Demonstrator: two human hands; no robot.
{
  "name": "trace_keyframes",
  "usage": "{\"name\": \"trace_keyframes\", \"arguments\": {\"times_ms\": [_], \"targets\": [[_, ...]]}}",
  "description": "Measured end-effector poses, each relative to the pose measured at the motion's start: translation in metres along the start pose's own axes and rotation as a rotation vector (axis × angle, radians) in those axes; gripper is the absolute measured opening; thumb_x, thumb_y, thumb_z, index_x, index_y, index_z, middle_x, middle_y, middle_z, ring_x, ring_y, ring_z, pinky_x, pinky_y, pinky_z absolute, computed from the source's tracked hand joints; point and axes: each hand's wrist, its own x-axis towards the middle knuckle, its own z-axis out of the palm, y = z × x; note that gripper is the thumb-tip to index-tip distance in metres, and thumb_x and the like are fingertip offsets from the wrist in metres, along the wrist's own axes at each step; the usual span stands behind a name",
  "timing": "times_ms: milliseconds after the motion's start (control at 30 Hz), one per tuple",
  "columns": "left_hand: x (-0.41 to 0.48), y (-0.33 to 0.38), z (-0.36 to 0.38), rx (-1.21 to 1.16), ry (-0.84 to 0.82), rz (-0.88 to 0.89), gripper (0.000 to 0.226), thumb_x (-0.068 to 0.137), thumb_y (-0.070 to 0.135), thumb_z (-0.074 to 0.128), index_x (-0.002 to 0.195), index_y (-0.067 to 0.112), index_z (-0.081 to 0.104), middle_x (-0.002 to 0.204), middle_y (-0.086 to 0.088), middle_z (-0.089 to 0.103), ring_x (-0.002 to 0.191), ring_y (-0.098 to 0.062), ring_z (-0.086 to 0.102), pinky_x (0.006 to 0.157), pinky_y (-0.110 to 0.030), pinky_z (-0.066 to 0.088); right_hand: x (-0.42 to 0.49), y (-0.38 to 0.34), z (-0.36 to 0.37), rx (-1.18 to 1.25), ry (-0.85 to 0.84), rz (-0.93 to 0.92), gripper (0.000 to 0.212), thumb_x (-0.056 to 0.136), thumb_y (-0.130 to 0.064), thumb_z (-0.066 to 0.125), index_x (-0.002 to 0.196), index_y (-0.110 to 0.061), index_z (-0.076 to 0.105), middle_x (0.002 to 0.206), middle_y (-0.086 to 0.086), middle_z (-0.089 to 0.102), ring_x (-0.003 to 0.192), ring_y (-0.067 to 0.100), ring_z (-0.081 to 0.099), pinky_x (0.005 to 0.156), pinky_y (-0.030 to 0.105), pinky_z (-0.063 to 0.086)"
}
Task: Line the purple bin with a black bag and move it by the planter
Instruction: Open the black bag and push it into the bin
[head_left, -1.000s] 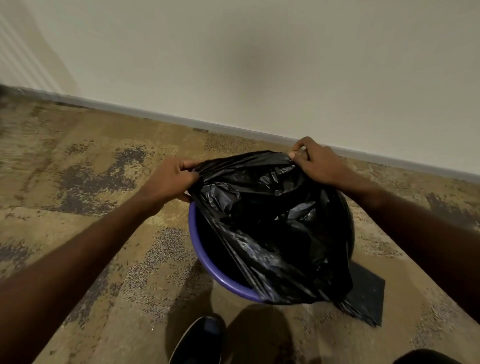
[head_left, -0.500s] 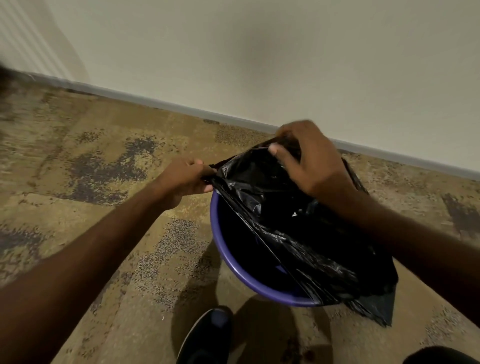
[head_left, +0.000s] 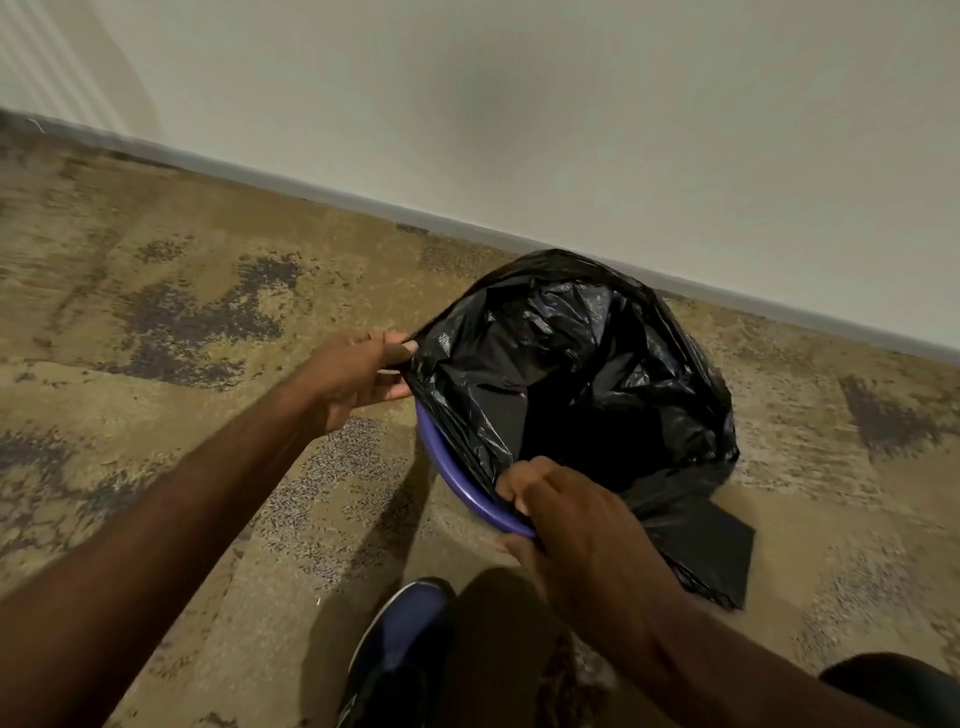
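Head view: on the carpet (head_left: 156, 467) near the wall (head_left: 571, 130), the left hand (head_left: 353, 376) pinches the bag (head_left: 571, 364) edge – the bag covers the far side of the bin (head_left: 457, 480). The right hand (head_left: 561, 514) grips bag and near rim together. A shoe (head_left: 400, 649) is below.

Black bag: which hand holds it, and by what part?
Both. The left hand pinches the black bag at its left mouth edge; the right hand grips its near edge at the purple bin rim.
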Motion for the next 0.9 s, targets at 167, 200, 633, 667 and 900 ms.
{"name": "trace_keyframes", "arguments": {"times_ms": [167,200,633,667,900], "targets": [[0.004,-0.008,-0.003,-0.026,0.032,0.025,0.009,0.095,0.005,0.065,0.104,0.009,0.066,0.096,-0.008,0.072,0.081,-0.015,0.070,0.058,-0.020,0.059,-0.016,0.003,0.025,-0.233,0.190,-0.189,0.056,0.059,-0.007,0.080,0.109,-0.021,0.059,0.096,-0.005,0.063,0.076,0.011,0.059,0.065,0.024,0.051],[0.003,-0.009,-0.003,-0.040,0.040,0.037,0.007,0.094,0.004,0.065,0.098,0.010,0.066,0.095,-0.008,0.072,0.078,-0.014,0.070,0.058,-0.020,0.060,-0.018,0.003,0.028,-0.266,0.233,-0.208,0.054,0.058,-0.006,0.075,0.108,-0.020,0.061,0.097,-0.004,0.064,0.076,0.012,0.060,0.064,0.025,0.050],[0.002,-0.041,0.008,-0.293,0.199,0.019,0.016,0.095,0.001,0.064,0.097,0.015,0.058,0.088,-0.004,0.065,0.072,-0.011,0.062,0.048,-0.015,0.053,-0.043,0.024,0.059,-0.492,0.423,-0.417,0.046,0.108,-0.014,0.019,0.132,-0.015,0.059,0.113,-0.003,0.071,0.103,0.016,0.054,0.085,0.032,0.045],[0.004,-0.041,0.012,-0.348,0.183,-0.022,0.016,0.096,0.000,0.061,0.099,0.015,0.057,0.087,-0.003,0.065,0.070,-0.009,0.063,0.048,-0.015,0.053,-0.046,0.027,0.059,-0.494,0.394,-0.410,0.048,0.108,-0.013,0.018,0.133,-0.016,0.059,0.116,-0.003,0.071,0.104,0.016,0.054,0.088,0.033,0.041],[0.014,-0.055,0.014,-0.289,0.216,-0.010,0.029,0.092,0.001,0.063,0.121,0.001,0.063,0.091,-0.008,0.069,0.065,-0.015,0.062,0.045,-0.021,0.051,-0.046,0.016,0.044,-0.297,0.398,-0.387,0.036,0.102,-0.022,0.043,0.130,-0.019,0.065,0.126,-0.006,0.069,0.109,0.009,0.061,0.091,0.028,0.043]]}}
